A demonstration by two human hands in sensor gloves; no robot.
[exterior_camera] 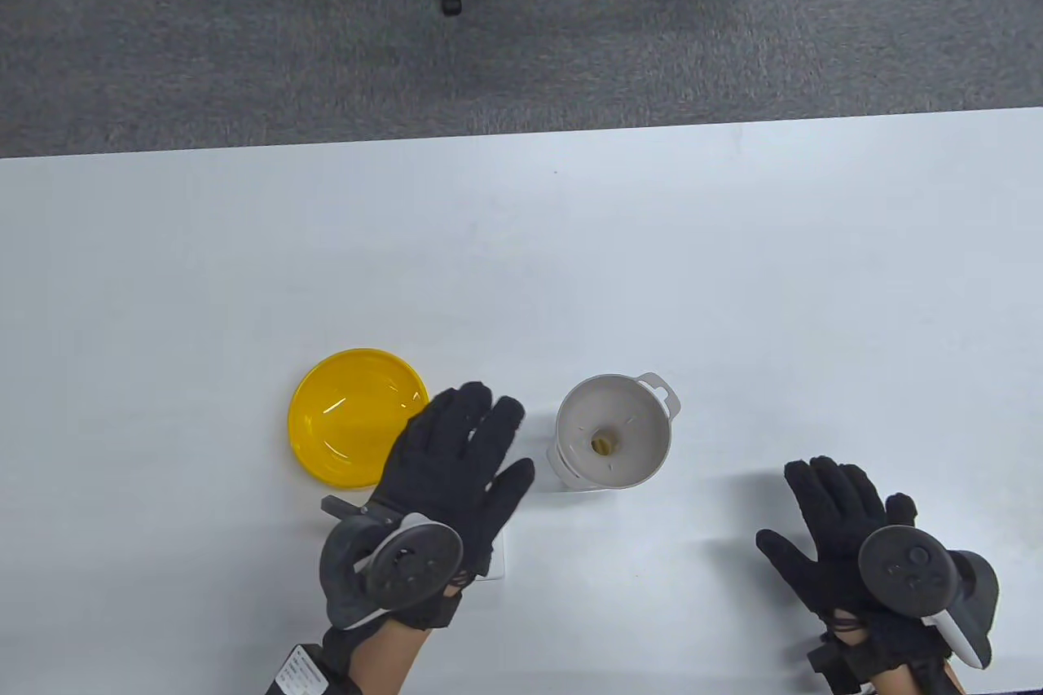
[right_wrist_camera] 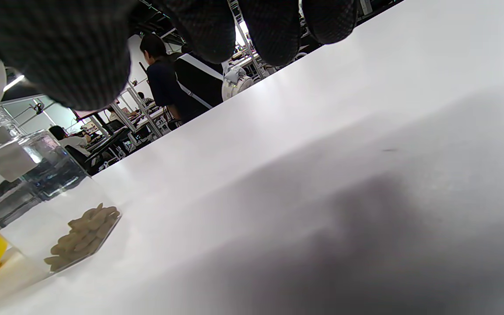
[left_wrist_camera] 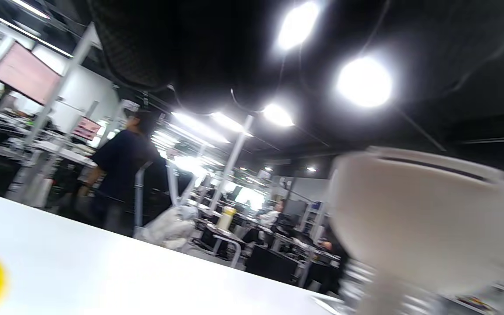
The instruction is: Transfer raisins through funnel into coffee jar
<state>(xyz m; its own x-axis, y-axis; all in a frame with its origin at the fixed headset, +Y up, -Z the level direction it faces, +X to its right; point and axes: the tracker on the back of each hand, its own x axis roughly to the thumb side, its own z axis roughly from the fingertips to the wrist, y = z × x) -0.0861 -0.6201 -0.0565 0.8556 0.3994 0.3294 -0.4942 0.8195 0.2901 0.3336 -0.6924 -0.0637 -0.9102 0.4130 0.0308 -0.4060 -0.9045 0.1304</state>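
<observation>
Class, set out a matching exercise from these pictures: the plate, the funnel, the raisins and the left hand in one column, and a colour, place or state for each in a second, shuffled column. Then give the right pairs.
Column one:
1. plate
2. funnel
3. raisins
4. left hand

Column two:
A. at the bottom of the clear jar
B. yellow, with nothing on it
C. fingers spread, holding nothing
D. off-white, seated in the jar's mouth

Pairs: 1-B, 2-D, 3-A, 4-C
</observation>
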